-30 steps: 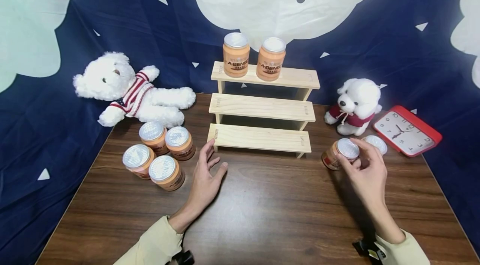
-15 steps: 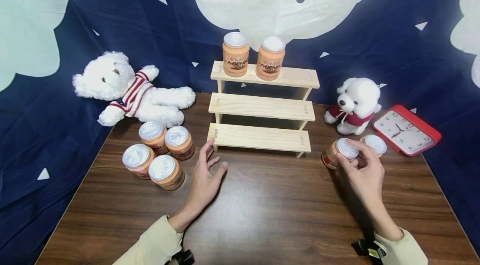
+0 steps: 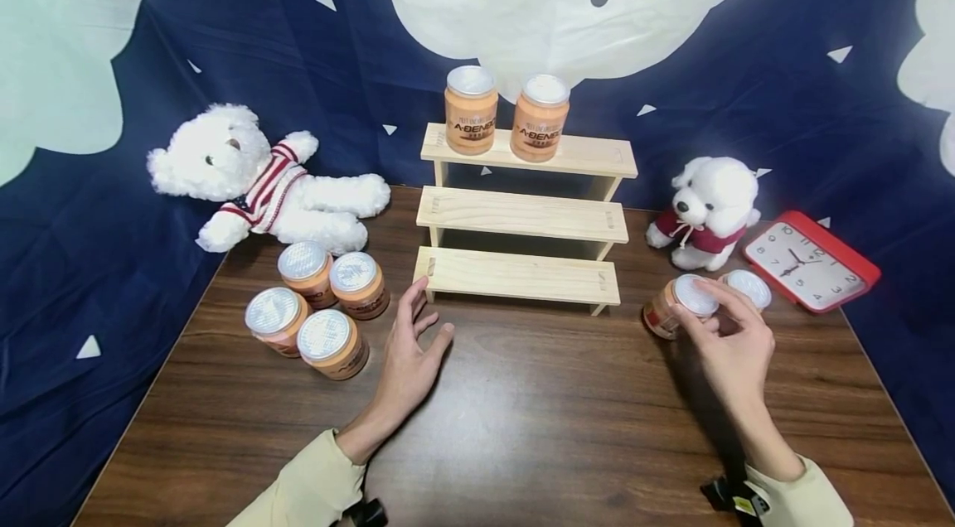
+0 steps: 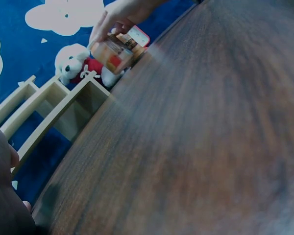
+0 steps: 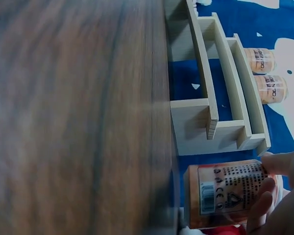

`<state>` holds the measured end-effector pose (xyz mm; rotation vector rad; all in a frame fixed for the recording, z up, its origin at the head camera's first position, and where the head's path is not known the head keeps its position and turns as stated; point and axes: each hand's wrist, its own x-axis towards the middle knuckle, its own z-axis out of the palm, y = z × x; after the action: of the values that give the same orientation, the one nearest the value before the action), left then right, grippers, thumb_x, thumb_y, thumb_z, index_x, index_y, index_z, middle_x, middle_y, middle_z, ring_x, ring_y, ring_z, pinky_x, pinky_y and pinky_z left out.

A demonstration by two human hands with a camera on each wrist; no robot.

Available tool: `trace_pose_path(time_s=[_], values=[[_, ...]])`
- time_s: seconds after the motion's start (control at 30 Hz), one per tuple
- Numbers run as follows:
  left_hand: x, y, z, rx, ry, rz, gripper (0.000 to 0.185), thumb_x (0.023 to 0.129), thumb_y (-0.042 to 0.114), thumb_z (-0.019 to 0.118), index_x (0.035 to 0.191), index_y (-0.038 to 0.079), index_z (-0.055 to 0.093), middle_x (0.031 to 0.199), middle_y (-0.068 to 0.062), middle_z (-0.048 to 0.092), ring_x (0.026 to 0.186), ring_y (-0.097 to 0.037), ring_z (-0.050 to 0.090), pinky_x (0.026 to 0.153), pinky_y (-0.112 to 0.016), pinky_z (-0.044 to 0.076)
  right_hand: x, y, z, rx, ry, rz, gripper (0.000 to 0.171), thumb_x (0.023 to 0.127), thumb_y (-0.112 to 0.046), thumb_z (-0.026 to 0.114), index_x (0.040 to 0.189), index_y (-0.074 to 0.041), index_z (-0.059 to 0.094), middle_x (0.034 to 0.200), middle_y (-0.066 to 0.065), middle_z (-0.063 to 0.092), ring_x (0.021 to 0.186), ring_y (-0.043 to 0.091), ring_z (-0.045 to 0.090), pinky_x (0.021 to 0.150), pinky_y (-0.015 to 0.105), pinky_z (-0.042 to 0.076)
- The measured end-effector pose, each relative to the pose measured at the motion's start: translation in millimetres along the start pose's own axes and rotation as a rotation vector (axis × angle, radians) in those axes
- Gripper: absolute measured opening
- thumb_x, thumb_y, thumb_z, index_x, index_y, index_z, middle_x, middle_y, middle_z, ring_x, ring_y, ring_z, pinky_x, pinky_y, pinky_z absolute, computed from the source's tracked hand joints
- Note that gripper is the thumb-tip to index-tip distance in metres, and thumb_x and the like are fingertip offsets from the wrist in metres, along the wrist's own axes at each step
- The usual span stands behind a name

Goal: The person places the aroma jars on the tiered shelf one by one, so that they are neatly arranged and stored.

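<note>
Right hand (image 3: 734,345) grips orange jar (image 3: 675,305), lid tilted toward one o'clock, axis near vertical. Left hand (image 3: 406,357) rests spread on table (image 3: 537,419).

"A-BENEO" on two shelf jars (image 3: 471,110), numerals on clock (image 3: 809,259)

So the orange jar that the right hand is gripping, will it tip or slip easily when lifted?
The orange jar looks rigid and squat, so it probably stands steady. The right hand pinches it near the silver lid; its glossy label may be somewhat slippery. On its side, it would likely roll.
</note>
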<state>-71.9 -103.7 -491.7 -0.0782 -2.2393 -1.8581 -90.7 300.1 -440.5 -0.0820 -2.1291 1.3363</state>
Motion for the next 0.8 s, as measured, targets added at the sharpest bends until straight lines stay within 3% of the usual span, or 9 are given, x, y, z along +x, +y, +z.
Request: trace_pose_path(time_s=[0.53,0.8], values=[[-0.7,-1.0,0.3,0.004,0.002,0.0,0.076,0.099,-0.009,0.072,0.167,0.007,0.04,0.175,-0.012,0.04,0.158,-0.035,0.044,0.121,-0.046,0.054,18,-32,6,0.085,0.066,-0.086,0.041,0.081,0.016,0.087,0.121,0.013,0.079,0.126,-0.004,0.075,0.069,-0.004,0.057,0.059,0.004,0.047],[-1.4,-0.7,0.1,0.001,-0.002,0.0,0.077,0.1,-0.009,0.072,0.167,0.007,0.04,0.175,-0.012,0.04,0.158,-0.035,0.044,0.122,-0.045,0.054,27,-54,16,0.245,0.061,-0.153,0.039,0.08,0.022,0.082,0.119,0.018,0.077,0.122,0.007,0.078,0.061,0.001,0.054,0.052,0.008,0.043]])
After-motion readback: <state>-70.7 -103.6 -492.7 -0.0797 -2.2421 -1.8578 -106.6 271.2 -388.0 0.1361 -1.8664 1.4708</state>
